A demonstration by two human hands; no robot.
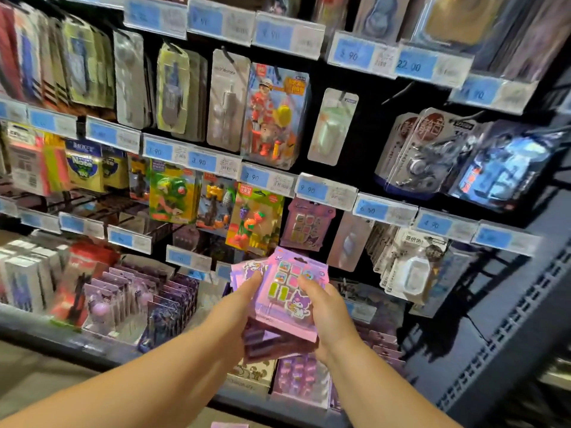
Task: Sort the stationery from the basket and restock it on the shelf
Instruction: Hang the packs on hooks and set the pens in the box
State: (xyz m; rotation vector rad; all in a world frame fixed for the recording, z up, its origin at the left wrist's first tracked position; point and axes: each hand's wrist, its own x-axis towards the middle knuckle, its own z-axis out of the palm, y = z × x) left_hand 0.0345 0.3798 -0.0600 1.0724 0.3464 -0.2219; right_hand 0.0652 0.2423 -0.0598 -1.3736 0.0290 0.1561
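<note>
Both my hands hold a fanned stack of pink and purple carded eraser packs (285,291) in front of the shelf. My left hand (244,301) grips the stack's left side with its thumb on the front of the rear cards. My right hand (324,310) grips the right edge of the front pack, thumb on its face. A matching purple pack (309,223) hangs on a peg just above the stack. The basket is out of sight.
Pegboard shelving (519,304) is filled with hanging stationery packs and blue price tags (312,189). Below, a bottom shelf holds trays of purple boxed items (129,298) and white boxes (27,273). A dark metal upright stands at the right.
</note>
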